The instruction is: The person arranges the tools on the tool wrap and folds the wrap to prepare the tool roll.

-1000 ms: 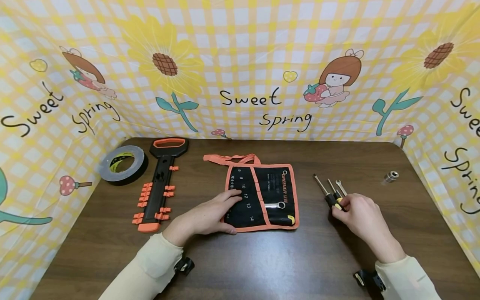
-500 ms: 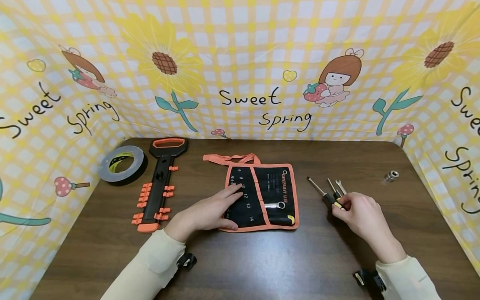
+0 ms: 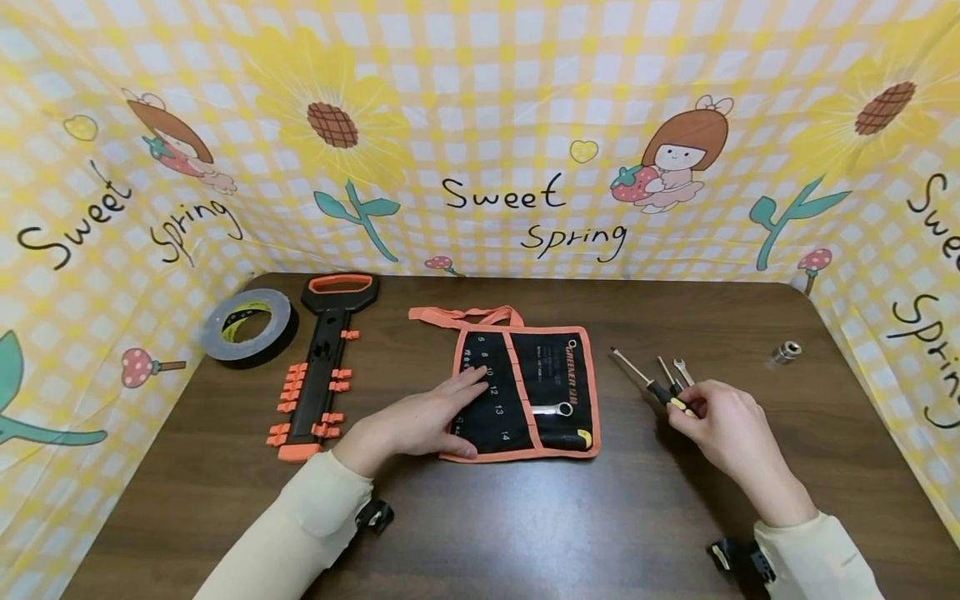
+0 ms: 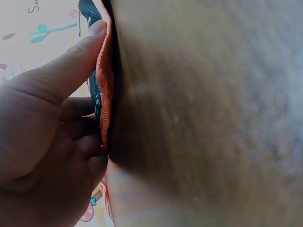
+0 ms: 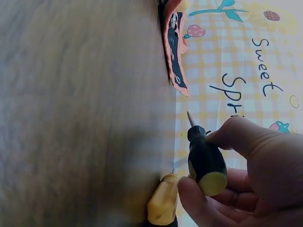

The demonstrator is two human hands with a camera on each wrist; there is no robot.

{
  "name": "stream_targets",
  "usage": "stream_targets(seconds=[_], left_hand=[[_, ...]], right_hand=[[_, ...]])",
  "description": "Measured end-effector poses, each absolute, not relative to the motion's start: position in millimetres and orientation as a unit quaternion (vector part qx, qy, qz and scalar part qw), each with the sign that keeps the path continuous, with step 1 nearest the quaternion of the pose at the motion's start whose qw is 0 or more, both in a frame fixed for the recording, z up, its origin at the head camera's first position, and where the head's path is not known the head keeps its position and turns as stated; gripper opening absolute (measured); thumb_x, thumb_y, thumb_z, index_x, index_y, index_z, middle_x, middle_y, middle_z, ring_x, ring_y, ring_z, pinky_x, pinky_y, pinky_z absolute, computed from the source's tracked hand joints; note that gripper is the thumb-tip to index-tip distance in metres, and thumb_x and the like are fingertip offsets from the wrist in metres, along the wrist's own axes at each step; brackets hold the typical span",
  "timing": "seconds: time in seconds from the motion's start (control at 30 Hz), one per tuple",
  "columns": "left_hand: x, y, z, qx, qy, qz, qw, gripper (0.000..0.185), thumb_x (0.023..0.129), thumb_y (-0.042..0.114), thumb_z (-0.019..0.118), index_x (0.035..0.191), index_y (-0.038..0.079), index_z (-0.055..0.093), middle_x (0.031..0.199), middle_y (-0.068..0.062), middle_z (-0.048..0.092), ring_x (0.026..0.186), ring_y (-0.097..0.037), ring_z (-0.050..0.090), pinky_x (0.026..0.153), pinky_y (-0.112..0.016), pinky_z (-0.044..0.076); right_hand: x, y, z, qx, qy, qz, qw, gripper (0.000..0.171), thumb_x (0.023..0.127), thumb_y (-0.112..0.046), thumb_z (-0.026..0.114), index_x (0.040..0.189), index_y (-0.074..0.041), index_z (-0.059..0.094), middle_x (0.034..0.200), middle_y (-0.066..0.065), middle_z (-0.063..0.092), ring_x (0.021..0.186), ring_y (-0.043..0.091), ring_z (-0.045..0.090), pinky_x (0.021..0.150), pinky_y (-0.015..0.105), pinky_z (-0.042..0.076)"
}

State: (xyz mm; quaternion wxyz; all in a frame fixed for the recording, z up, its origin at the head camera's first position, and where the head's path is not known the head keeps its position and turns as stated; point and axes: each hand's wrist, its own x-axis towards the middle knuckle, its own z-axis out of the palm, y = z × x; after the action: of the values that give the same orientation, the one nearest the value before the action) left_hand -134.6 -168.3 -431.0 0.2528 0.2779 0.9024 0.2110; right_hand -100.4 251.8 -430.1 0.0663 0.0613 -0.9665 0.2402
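Head view: brown desk (image 3: 525,517), yellow checked backdrop (image 3: 480,100). Left hand (image 3: 420,421) presses flat on tool pouch (image 3: 558,375); beside it, right hand (image 3: 716,425) pinches a screwdriver (image 3: 648,385). Right wrist view alone shows its yellow-capped handle end.

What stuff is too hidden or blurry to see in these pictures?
- Screwdriver handles, head view: covered by the right hand.
- Small wrench beside them, head view: its lower end is hidden behind the same hand.
- Pouch left pockets, head view: partly under the left hand; the size numbers are tiny.
- Table, both wrist views: blurred.
- Socket, head view: too small for detail.
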Motion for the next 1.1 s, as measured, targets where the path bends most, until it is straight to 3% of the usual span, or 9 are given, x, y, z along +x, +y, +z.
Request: stream_targets(seconds=[0.4,0.7,0.9,1.1], left_hand=[[-136,-171,-433,0.283,0.897,0.226,0.252,0.096,0.096,0.043,0.083,0.171,0.012,0.032,0.184,-0.004,0.012,0.170,-0.029,0.012,0.130,-0.058,0.032],[-135,-172,-433,0.287,0.894,0.235,0.252,0.095,0.097,0.042,0.082,0.171,0.011,0.032,0.184,-0.005,0.012,0.170,-0.030,0.012,0.131,-0.057,0.030],[-137,-172,-435,0.286,0.895,0.231,0.254,0.095,0.097,0.042,0.082,0.171,0.012,0.031,0.184,-0.003,0.011,0.171,-0.029,0.011,0.132,-0.056,0.030],[-136,-173,-435,0.285,0.895,0.232,0.254,0.096,0.096,0.042,0.082,0.171,0.012,0.031,0.184,-0.003,0.011,0.171,-0.028,0.011,0.132,-0.056,0.030]], right_hand=[[-101,249,-433,0.120,-0.954,0.248,0.113,0.006,0.089,-0.011,0.083,0.092,-0.008,0.079,0.076,-0.005,0.062,0.070,0.009,0.051,0.064,0.032,0.041],[-104,245,-437,0.172,-0.943,0.249,0.141,0.007,0.090,-0.009,0.085,0.095,-0.009,0.081,0.087,-0.002,0.071,0.074,0.015,0.060,0.066,0.034,0.048],[-105,240,-437,0.184,-0.941,0.251,0.131,0.010,0.092,-0.009,0.084,0.102,-0.008,0.081,0.092,-0.001,0.073,0.074,0.011,0.057,0.066,0.032,0.047],[-106,234,-437,0.195,-0.938,0.250,0.140,0.011,0.092,-0.006,0.084,0.103,-0.008,0.081,0.097,0.002,0.076,0.077,0.015,0.062,0.069,0.037,0.049]])
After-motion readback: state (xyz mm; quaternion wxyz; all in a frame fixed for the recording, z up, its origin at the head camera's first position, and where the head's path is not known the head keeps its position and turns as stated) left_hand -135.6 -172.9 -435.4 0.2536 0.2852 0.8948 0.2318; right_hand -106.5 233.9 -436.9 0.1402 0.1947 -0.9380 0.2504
